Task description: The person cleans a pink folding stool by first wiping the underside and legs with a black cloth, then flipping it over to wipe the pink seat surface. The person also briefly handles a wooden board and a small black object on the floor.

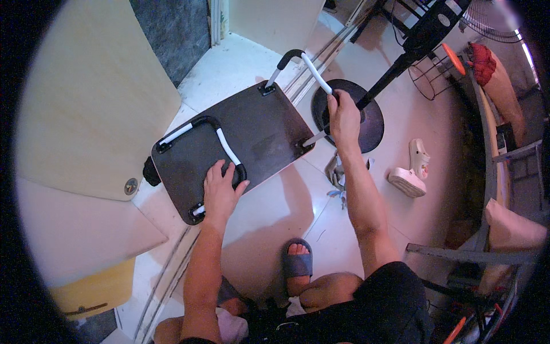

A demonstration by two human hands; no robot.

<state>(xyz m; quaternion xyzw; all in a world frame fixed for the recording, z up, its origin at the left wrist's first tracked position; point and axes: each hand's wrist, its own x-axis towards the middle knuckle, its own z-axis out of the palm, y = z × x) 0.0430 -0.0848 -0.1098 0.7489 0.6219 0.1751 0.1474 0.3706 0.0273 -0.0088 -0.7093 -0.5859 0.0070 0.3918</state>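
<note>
A small folding table (262,137) lies upside down before me, its dark underside facing up. Its left U-shaped leg (228,146), white tube with black corner sleeves, is folded down over the underside. The right leg (317,74) stands up and outward from the board's right end. My right hand (345,115) grips that leg near its lower black corner. My left hand (221,189) rests on the folded leg near its black corner, fingers spread; whether they press on the board too is hard to tell.
A standing fan's round base (374,118) is just right of the table. Pale clogs (407,182) lie on the floor farther right. Large pale boards (99,107) are at left, above a yellow panel (103,286). Metal floor tracks (165,275) run beneath the table. A grey metal frame (464,254) stands at right.
</note>
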